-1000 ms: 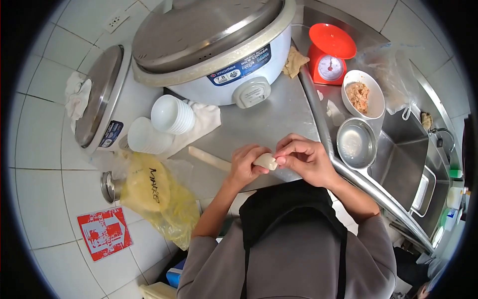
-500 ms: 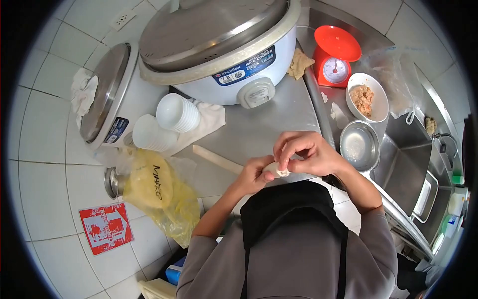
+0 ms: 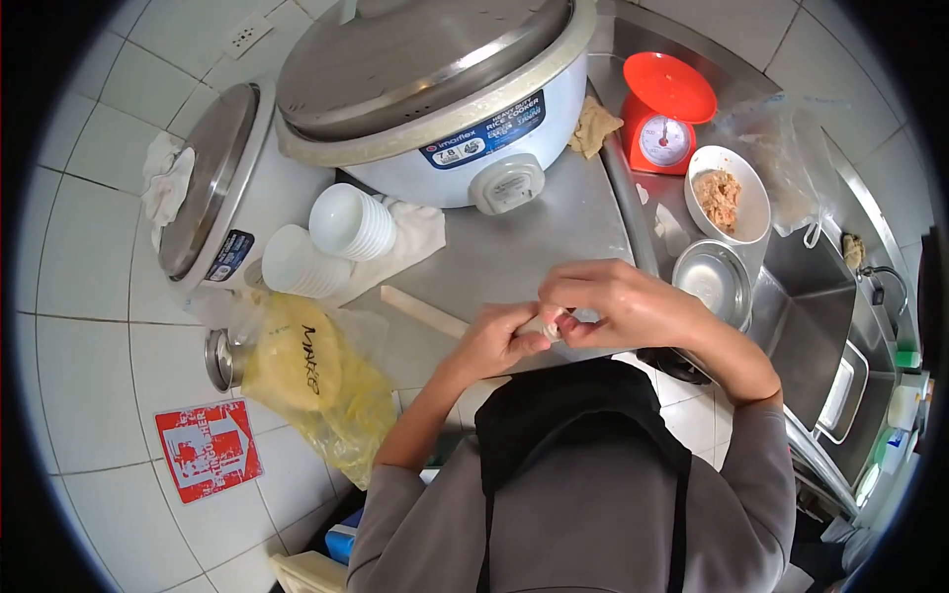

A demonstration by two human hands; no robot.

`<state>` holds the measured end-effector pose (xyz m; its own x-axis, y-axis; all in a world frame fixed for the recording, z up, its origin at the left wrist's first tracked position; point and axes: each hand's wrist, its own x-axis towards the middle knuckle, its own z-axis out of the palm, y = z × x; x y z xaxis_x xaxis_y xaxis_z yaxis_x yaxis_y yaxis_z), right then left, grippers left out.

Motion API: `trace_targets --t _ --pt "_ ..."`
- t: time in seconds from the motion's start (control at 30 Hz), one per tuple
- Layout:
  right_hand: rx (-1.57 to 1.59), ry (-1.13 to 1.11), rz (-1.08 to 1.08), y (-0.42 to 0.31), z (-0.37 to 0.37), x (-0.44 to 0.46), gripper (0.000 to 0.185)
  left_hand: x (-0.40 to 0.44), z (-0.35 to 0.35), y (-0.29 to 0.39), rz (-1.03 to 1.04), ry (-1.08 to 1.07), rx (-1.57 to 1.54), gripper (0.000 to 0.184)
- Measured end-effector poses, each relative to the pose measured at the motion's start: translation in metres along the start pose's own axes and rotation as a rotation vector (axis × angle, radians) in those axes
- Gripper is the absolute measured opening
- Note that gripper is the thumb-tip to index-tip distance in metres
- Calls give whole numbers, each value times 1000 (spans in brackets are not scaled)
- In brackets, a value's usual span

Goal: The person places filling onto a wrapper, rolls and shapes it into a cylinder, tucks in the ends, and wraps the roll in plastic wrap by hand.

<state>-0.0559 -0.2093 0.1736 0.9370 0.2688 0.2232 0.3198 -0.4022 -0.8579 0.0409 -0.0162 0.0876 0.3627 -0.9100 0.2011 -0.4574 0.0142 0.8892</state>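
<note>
Near the counter's front edge, my two hands come together around a small white dough piece (image 3: 551, 332) that looks like a filled dumpling. My left hand (image 3: 496, 341) wraps it from the left side, thumb along it. From the right, my right hand (image 3: 615, 299) pinches its end between thumb and fingers. Most of the dough is covered by my fingers. A long pale stick or roll (image 3: 420, 309) lies on the steel counter just left of my left hand. A white bowl of minced filling (image 3: 719, 193) sits to the right, with a metal bowl (image 3: 712, 284) nearer me.
A large rice cooker (image 3: 435, 148) stands at the back, a second one (image 3: 213, 188) at left. Stacked white cups (image 3: 353, 222) rest on a cloth. A yellow plastic bag (image 3: 326, 395) hangs over the left edge. A red scale (image 3: 667, 119) and a sink (image 3: 806, 316) are right.
My right hand has turned flatter, its elbow swinging outward to the right. Both hands remain on the dough piece, which has tilted slightly.
</note>
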Motion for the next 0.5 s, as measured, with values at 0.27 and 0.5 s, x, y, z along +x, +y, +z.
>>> trace_targets --t 0.27,0.5 --pt "77 -95 63 -3 -13 3 13 6 6 2 2 13 51 48" --pt "-231 -14 26 -8 -17 4 11 18 9 11 -72 6 2 50"
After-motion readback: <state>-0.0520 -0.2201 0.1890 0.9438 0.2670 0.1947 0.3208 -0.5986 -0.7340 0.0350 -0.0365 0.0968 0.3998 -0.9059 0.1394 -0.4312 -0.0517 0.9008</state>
